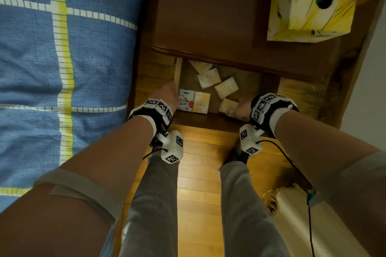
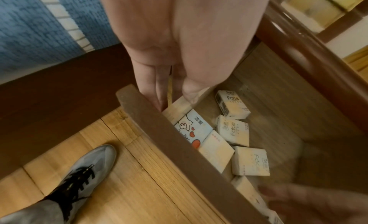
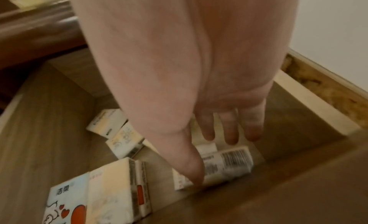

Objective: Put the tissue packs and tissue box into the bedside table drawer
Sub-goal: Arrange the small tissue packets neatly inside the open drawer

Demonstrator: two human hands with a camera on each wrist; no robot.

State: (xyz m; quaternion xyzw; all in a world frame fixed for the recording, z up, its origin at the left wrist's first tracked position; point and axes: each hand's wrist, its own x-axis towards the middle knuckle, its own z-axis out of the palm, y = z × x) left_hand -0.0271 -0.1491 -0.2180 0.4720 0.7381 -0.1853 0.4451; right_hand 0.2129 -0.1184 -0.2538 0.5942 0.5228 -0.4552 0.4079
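Observation:
The bedside table drawer (image 1: 208, 119) stands pulled out, with several small tissue packs lying loose on its floor (image 3: 49, 117). A cartoon-printed pack (image 1: 185, 100) (image 2: 194, 126) lies at the front left beside a cream pack (image 1: 201, 102). My left hand (image 1: 170, 89) (image 2: 173, 99) holds the drawer's left wall (image 1: 178, 73), fingers outside and thumb inside. My right hand (image 1: 240, 106) (image 3: 214, 158) reaches into the front right of the drawer with fingers straight. Its thumb tip touches a barcoded pack (image 3: 225, 166) (image 1: 228, 107). The yellow tissue box (image 1: 309, 2) sits on the table top (image 1: 208, 16).
A bed with a blue and yellow blanket (image 1: 62, 58) runs along the left, close to the table. A pale wall (image 1: 371, 89) bounds the right. My grey shoes (image 2: 89, 172) stand on the wooden floor (image 1: 198, 173) before the drawer. A beige fringed rug (image 1: 302, 215) lies at lower right.

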